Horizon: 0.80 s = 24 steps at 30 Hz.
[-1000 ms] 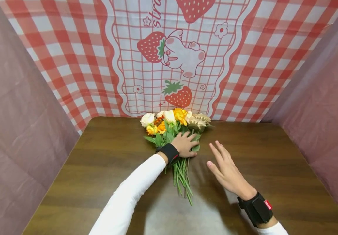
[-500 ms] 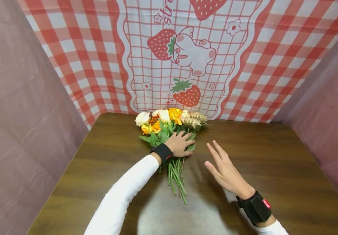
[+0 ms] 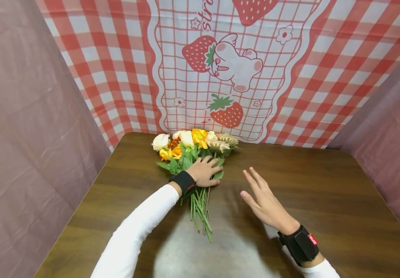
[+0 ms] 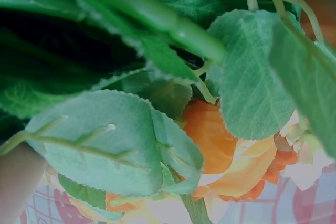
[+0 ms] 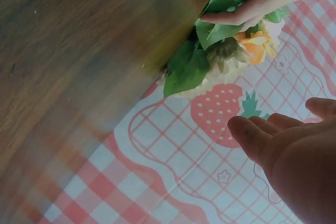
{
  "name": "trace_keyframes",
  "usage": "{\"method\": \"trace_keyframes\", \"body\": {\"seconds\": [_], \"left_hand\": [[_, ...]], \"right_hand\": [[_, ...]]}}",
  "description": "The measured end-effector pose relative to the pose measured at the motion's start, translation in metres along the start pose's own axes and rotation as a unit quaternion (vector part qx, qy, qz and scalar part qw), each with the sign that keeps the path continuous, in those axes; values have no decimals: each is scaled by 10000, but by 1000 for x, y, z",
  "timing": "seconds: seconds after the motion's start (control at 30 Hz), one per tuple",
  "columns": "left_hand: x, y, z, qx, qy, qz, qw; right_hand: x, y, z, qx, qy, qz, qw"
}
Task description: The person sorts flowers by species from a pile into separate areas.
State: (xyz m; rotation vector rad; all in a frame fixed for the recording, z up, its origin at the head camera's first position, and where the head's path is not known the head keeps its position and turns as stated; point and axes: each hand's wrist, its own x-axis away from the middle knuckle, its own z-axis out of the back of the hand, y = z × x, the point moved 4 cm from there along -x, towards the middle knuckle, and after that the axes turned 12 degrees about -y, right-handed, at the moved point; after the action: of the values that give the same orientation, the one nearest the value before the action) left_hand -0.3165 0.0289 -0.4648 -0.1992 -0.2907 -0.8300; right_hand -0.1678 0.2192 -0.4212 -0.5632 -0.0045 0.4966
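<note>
A bunch of flowers [image 3: 187, 153] lies on the table, white and orange rose heads toward the back and long green stems [image 3: 199, 216] toward the front. Pale, many-petalled heads [image 3: 225, 143] sit at its right side. My left hand [image 3: 204, 172] rests palm down across the leaves and upper stems, fingers spread. Its palm hides part of the bunch. In the left wrist view, a green leaf [image 4: 100, 142] and an orange flower [image 4: 220, 150] fill the close range. My right hand [image 3: 268, 206] hovers to the right of the bunch, fingers extended, holding nothing.
The brown wooden table [image 3: 311, 185] ends at the back against a red-and-white checked cloth [image 3: 116, 65] with strawberry prints. Mauve fabric [image 3: 29, 127] hangs on both sides. Both wrists wear black bands [image 3: 299, 245].
The bunch has slid left across the table under my left hand. My right hand has drifted left a little over the tabletop, still extended. The head view has also shifted.
</note>
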Motion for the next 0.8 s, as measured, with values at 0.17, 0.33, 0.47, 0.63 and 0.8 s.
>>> {"method": "trace_keyframes", "body": {"seconds": [0.17, 0.33, 0.47, 0.63, 0.8], "left_hand": [[5, -6, -3, 12, 79, -66, 9999], [9, -12, -6, 36, 111, -107, 9999], [13, -15, -8, 123, 122, -129, 9998], [18, -19, -11, 144, 78, -72, 9998], [26, -23, -12, 143, 61, -61, 9999]], "right_hand": [[1, 1, -1, 6, 47, 39, 10000], [1, 1, -2, -4, 56, 50, 10000], [1, 1, -7, -37, -54, 28, 10000], [1, 1, -12, -16, -77, 57, 10000], [1, 0, -12, -64, -88, 116, 9999]]}}
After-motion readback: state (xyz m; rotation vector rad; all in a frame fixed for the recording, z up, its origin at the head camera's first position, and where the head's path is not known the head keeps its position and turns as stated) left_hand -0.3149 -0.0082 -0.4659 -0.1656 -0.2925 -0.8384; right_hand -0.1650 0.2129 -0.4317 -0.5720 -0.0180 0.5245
